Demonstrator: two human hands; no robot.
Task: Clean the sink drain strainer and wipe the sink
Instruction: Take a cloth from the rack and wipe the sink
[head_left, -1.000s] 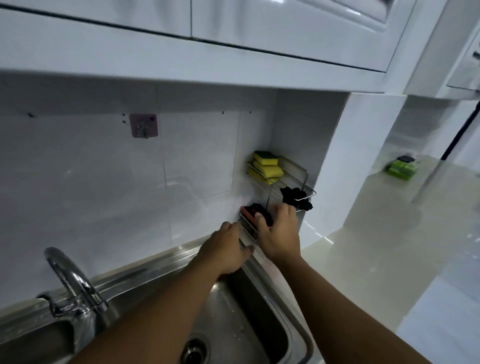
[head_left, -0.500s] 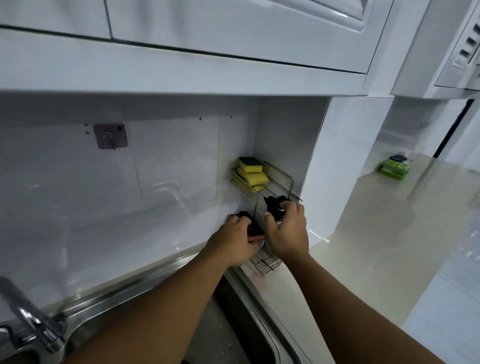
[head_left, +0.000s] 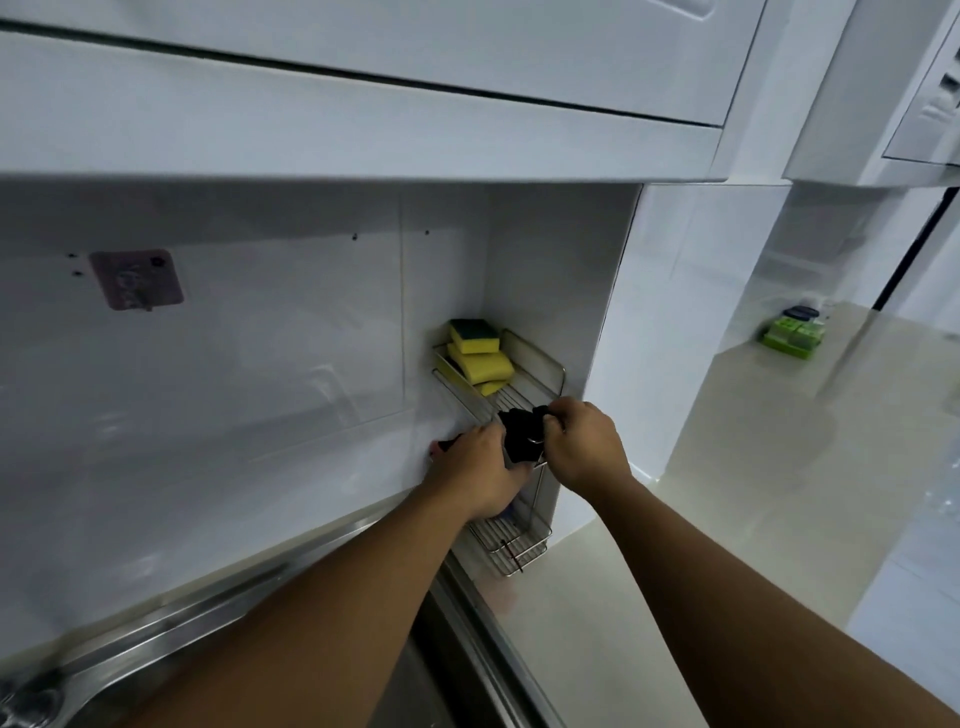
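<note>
Attention had been raised from the basin to the wall within the last second. The tap and the drain, seen earlier, had been lost from view. Only the dull steel rim of the sink (head_left: 156, 654) was left at the lower left, below a pink hook (head_left: 136, 279) stuck to the tiles. The strainer was therefore not shown; it was judged to lie in the basin beneath the forearms.

The left hand (head_left: 475, 467) had been carried up to the lower shelf of the wire rack (head_left: 519, 545) and was laid over a dark, red-edged thing (head_left: 440, 446). Whether the fingers were closed round it could not be told. Just beside it, a black bundle (head_left: 522, 434) hung at the front wire of the upper shelf. It was pinched by the right hand (head_left: 582, 447), which had been moved there from the shelf below. Yellow sponges (head_left: 478, 353) were stacked behind.

Cleaning was judged not yet begun; a tool was apparently being fetched. Farther right, a green box (head_left: 792, 335) stood on the pale counter (head_left: 727, 493).
</note>
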